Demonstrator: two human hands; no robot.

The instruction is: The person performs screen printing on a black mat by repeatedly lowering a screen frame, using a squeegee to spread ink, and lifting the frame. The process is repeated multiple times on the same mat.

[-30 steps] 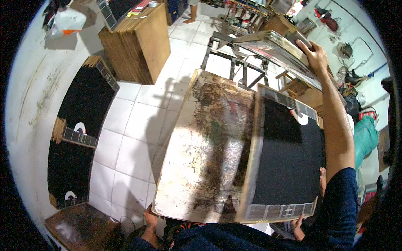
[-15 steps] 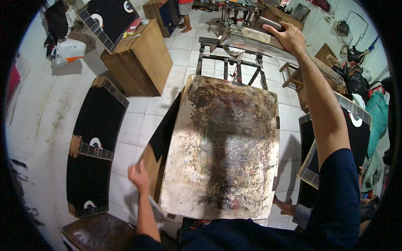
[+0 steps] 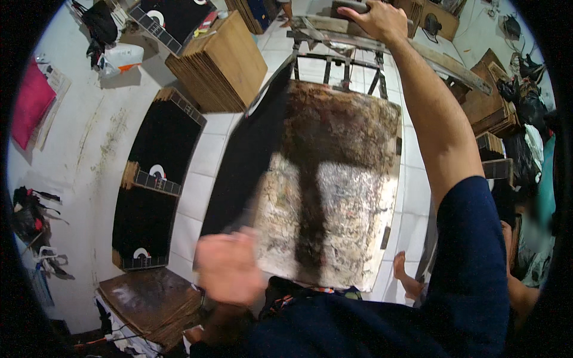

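Observation:
My left hand (image 3: 230, 268), smeared by motion, is closed at the near end of a black panel (image 3: 245, 161). The panel lies aslant over the left side of a stained, paint-crusted flat bed (image 3: 358, 209), its left part sticking out past the bed's edge. High at the far end, my right hand (image 3: 385, 22) is closed round a dark grey bar (image 3: 351, 7) at the top of a raised, worn frame (image 3: 340, 25). The frame shows nearly edge-on, so its face is hidden. A shadow of my arm falls across the bed.
Two black panels with white ring prints (image 3: 158, 173) lean along the left wall. A tall stack of brown boards (image 3: 224, 59) stands beyond, topped by another printed panel (image 3: 173, 18). A dark metal stand (image 3: 337, 65) supports the far end. Another person's bare foot (image 3: 400, 265) shows at right.
My left hand has come inward and nearer, bringing the black panel up from beside the bed onto its left part. My right hand and the frame appear higher in view; the whole view has shifted.

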